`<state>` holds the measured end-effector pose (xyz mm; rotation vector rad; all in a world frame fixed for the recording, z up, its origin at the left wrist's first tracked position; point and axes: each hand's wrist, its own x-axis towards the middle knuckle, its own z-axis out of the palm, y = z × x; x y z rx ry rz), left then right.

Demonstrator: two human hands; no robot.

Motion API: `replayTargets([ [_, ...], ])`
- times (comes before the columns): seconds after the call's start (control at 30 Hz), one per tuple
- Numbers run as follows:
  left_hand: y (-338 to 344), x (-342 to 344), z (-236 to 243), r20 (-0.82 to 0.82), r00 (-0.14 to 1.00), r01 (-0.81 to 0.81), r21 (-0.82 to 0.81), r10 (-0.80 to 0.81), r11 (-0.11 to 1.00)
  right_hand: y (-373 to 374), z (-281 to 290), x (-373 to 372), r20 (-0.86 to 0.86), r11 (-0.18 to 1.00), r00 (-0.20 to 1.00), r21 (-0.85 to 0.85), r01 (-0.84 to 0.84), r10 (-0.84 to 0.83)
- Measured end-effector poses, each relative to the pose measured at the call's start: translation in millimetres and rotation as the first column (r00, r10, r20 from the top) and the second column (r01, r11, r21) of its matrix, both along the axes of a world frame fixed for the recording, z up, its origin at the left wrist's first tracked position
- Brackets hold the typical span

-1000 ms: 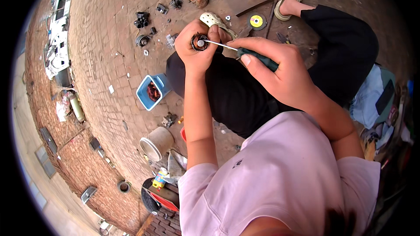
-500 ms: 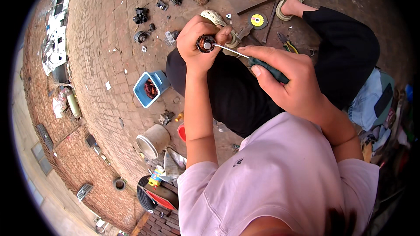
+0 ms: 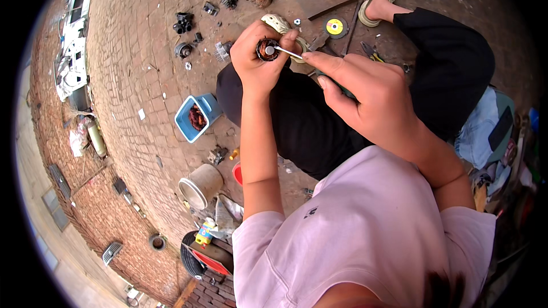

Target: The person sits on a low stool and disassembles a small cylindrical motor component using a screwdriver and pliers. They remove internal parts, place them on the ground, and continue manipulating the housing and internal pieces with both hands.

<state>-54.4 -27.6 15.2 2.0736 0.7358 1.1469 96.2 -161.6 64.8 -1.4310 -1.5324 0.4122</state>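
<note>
Round copper-wound part (image 3: 268, 50) sits inside the curled fingers of the left hand (image 3: 252, 71), clamped there, round end facing the camera, long axis roughly along the line of sight. Right hand (image 3: 377, 91) has fingers closed on green-handled screwdriver (image 3: 290, 52); index finger lies along it, thumb on near side. Screwdriver axis runs lower right to upper left, tip at the part's right rim, in front of beige clog (image 3: 276, 21).
</note>
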Motion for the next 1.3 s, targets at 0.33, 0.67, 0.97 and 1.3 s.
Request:
replayTargets([
  [0.33, -3, -7, -8, -0.13, 0.937, -0.335, -0.062, 0.325, 0.94, 14, -41, -42, -0.162, 0.985, 0.98, 0.105, 0.134, -0.116],
  [0.67, 0, -16, -10, -0.113, 0.919, -0.393, -0.184, 0.378, 0.901, 29, -58, -39, 0.082, 0.976, 0.993, 0.207, 0.064, -0.082],
  [0.97, 4, -9, -12, -0.048, 0.891, -0.45, -0.231, 0.452, 0.863, 37, -60, -52, -0.038, 0.961, 0.991, 0.244, 0.132, -0.126],
  [1.3, 7, -4, -5, -0.103, 0.969, -0.247, -0.426, 0.224, 0.87, 33, -25, -11, -0.354, 0.983, 0.934, -0.181, -0.018, -0.048],
])
